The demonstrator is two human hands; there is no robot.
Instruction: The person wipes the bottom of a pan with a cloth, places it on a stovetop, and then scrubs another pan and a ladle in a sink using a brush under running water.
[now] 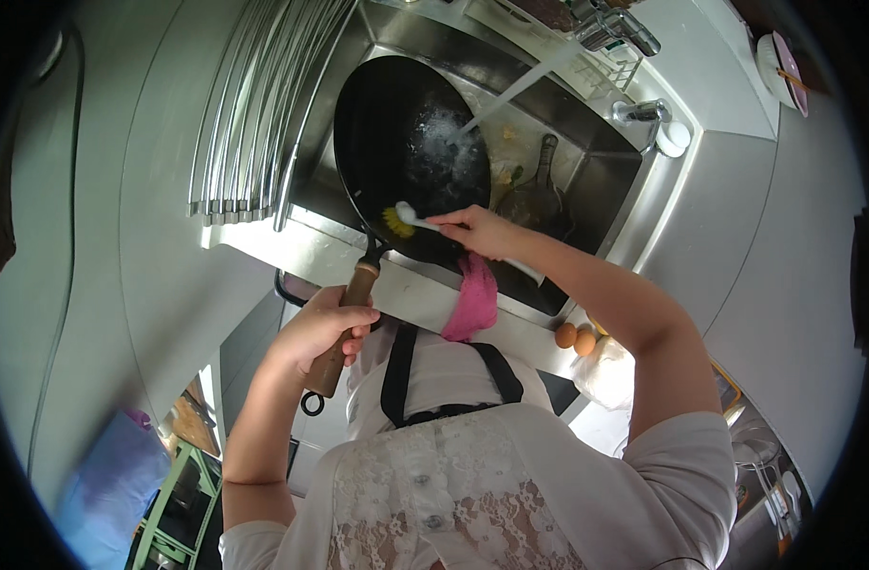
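Note:
My left hand (334, 324) grips the wooden handle (353, 299) of a black wok (377, 135), which is tilted over the sink. In my right hand (480, 231) is a white-handled dish brush (406, 212). Its yellow bristles (397, 224) touch or lie very close to the wok's inner wall near the handle. From the faucet (616, 30) a stream of water (527, 82) runs into the wok and splashes on its inside. A pink cloth (475, 299) hangs over the sink's front edge, just below my right hand.
The stainless steel sink (605, 192) also holds a dark pan or ladle (537, 203) and food scraps. A roll-up metal rack (256, 121) covers the sink's left side. Two eggs (575, 339) sit by the front right edge. A bowl (778, 71) stands on the right counter.

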